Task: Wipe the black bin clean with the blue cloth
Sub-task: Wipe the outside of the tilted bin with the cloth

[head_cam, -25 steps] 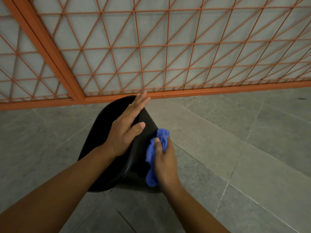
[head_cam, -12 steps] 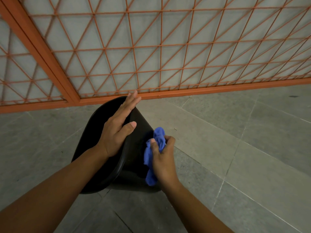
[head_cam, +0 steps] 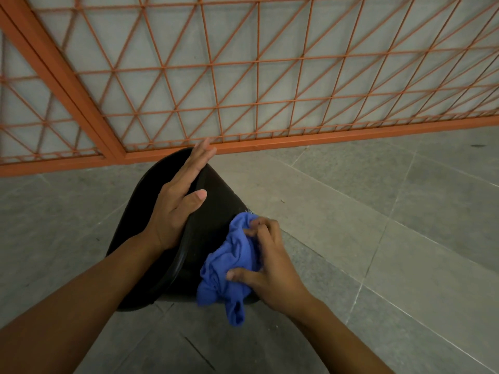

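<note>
The left hand (head_cam: 178, 209) lies flat, fingers straight, on the tilted black bin (head_cam: 213, 211), steadying it. The right hand (head_cam: 270, 265) bunches the blue cloth (head_cam: 229, 268) in its fingers against the bin's outer wall, near the rim. Wiping looks underway. Next likely calls for sweeping the cloth along the wall while the bin, just in front of the orange grille (head_cam: 243, 76), is kept steady.

The black bin (head_cam: 213, 209) interior and base stay hidden from view.
</note>
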Demonstrator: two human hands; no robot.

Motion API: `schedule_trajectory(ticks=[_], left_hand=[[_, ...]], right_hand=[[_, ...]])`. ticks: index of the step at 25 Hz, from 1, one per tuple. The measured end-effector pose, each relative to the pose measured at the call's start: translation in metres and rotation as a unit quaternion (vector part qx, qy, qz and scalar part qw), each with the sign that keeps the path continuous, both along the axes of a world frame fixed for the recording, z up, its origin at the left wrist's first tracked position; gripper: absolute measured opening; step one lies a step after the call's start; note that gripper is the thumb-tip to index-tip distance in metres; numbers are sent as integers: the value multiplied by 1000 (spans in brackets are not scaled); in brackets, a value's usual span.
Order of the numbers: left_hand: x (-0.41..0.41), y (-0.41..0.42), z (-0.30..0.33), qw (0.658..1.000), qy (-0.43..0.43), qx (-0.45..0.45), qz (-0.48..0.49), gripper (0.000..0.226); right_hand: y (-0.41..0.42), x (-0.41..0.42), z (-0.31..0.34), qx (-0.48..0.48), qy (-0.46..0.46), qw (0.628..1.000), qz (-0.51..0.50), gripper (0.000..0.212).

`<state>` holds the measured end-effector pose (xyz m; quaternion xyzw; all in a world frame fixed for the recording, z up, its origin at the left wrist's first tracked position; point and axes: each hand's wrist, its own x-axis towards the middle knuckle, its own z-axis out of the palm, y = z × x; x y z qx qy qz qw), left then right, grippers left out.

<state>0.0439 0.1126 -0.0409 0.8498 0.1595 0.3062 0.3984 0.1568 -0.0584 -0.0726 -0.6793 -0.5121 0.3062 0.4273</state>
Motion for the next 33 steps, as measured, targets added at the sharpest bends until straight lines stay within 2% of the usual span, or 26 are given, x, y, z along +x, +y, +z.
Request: schedule_trajectory(ticks=[3,5,7,10,13,15,16,19,21,22,24,26,28,31,33], left_hand=[[1,1,1,1000,4,0,-4,74],[4,-2,2,1000,4,1,3,67],[6,-3,2,1000,1,4,6,66],[6,-5,1,1000,6,10,1,67],[8,-6,3,1000,6,14,-3,65],[7,-5,2,1000,3,10,-1,66],[6,-4,2,1000,1,8,-3,68],[4,-1,1,1000,-2,4,-3,78],[4,-1,1,1000,-4,-1,0,77],[4,-2,0,1000,-5,-3,-1,76],[4,-1,0,1000,-9,-8,-1,76],[3,-1,-1,1000,-11,-16,5,78],[4,-1,0,1000,-6,-11,1,81],[8,-5,0,1000,-10,3,-16,80],[7,-3,-2,1000,-23,-5,-11,75]], right_hand=[[27,-3,-5,48,-7,993,-110,41],[43,-2,-11,48,56,975,-211,34],[49,-4,-20,61,120,956,-262,29],[41,-17,-28,86,181,948,-246,28],[25,-35,-17,119,149,952,-241,17],[12,-47,-7,99,141,963,-209,30],[5,-52,-5,73,123,973,-182,35],[-8,-62,-2,53,-22,990,-127,43],[3,-54,-7,92,-102,978,-157,47],[13,-48,-10,101,-107,972,-183,49],[34,-35,-14,99,-39,968,-225,48],[45,-30,-18,98,63,968,-223,41],[40,-33,-21,134,111,960,-220,39],[28,-39,-21,225,61,955,-185,39],[36,-29,-24,245,18,958,-148,39]])
